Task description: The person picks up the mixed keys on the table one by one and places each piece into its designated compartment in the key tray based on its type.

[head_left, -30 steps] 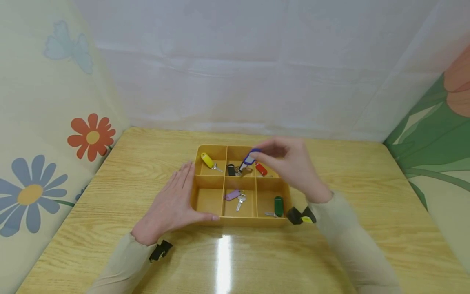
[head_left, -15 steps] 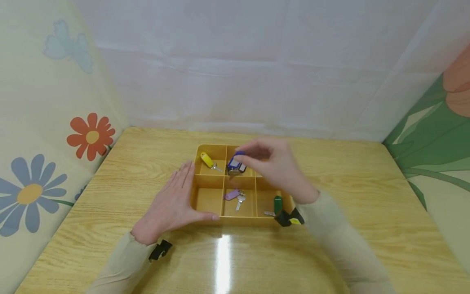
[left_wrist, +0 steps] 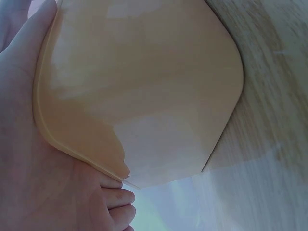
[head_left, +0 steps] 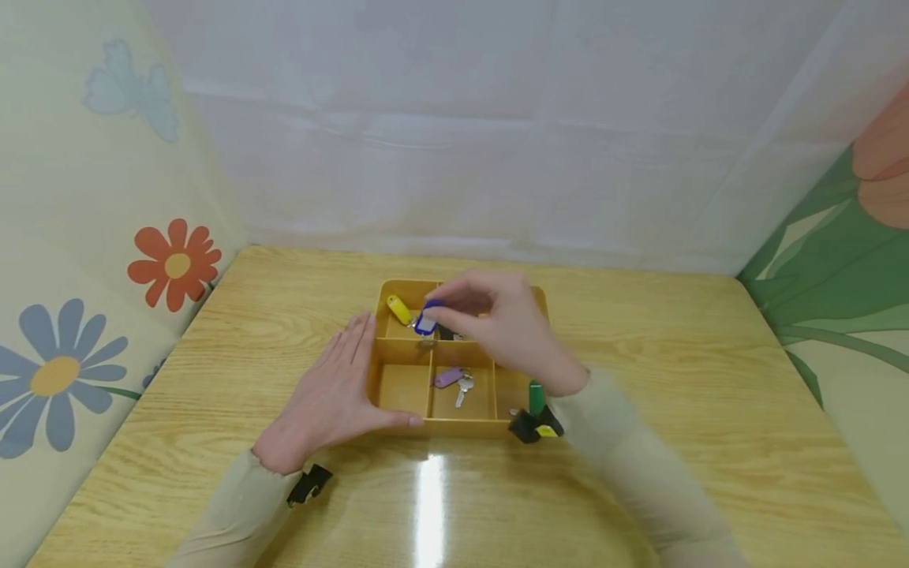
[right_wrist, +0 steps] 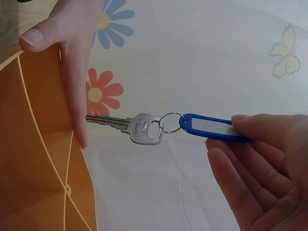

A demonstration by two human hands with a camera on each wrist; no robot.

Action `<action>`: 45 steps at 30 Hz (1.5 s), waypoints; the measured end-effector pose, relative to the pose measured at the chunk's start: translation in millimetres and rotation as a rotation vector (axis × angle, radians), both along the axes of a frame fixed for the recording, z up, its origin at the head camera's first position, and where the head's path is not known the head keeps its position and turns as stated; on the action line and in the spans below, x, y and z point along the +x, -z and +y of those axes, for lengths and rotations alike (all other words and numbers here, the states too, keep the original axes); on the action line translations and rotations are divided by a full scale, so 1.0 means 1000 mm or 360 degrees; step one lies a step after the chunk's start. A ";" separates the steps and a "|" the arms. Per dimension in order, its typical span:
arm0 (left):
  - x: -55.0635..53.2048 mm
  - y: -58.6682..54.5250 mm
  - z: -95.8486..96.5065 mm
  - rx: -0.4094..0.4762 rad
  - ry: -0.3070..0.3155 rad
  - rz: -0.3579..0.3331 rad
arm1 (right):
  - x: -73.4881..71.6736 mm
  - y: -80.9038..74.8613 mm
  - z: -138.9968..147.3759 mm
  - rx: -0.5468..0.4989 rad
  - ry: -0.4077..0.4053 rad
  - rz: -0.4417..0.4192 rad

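Observation:
My right hand [head_left: 504, 327] pinches a blue key tag [head_left: 427, 322] between thumb and fingers, above the back row of a yellow-orange divided box [head_left: 461, 428]. From its ring hangs a silver key [right_wrist: 145, 130], plain in the right wrist view. My left hand [head_left: 330, 394] rests along the box's left side, fingers straight, thumb over the front rim. A yellow key tag [head_left: 398, 310] lies in the back left compartment and a black key tag [head_left: 447, 334] in the back middle one. The front middle compartment holds a purple key tag [head_left: 448, 377] with its key.
A green key tag [head_left: 536, 397] in the front right compartment is partly covered by a black wrist mount [head_left: 529, 424]. My right hand hides the back right compartment. The box stands on a wood-grain table [head_left: 284, 292], with a white backdrop [head_left: 454, 158] behind and flower-printed panels at both sides.
My right hand has moved left with the blue key tag, from over the back middle compartment to near the divider beside the back left one. My left hand has stayed put.

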State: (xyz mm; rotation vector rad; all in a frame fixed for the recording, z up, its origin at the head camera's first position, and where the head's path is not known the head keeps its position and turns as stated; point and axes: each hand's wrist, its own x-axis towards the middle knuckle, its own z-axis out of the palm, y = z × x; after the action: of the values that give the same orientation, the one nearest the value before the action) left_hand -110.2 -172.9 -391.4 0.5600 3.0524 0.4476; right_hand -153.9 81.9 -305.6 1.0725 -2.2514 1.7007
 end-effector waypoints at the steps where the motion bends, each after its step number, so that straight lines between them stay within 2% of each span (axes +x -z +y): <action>1: 0.000 0.000 0.000 0.0001 0.0000 -0.0001 | 0.000 0.002 -0.002 0.0007 -0.0005 -0.0015; 18: 0.002 -0.002 0.001 0.0022 0.0023 0.0003 | 0.003 0.026 -0.025 0.0145 -0.0029 -0.0330; 25: 0.002 -0.001 0.000 0.0011 0.0023 0.0005 | -0.001 0.037 -0.033 0.0231 -0.0007 -0.0330; 33: 0.002 -0.001 0.001 -0.0004 0.0032 0.0027 | -0.005 0.044 -0.035 0.0457 0.0044 -0.0374; 45: 0.001 0.000 0.000 -0.0002 0.0022 0.0030 | 0.000 0.040 -0.017 0.0422 0.0117 -0.0360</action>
State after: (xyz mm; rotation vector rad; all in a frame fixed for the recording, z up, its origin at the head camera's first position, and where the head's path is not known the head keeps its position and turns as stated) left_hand -109.3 -172.7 -391.3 0.5889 3.0645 0.4427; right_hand -154.4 64.8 -345.9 0.8648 -2.6825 1.5994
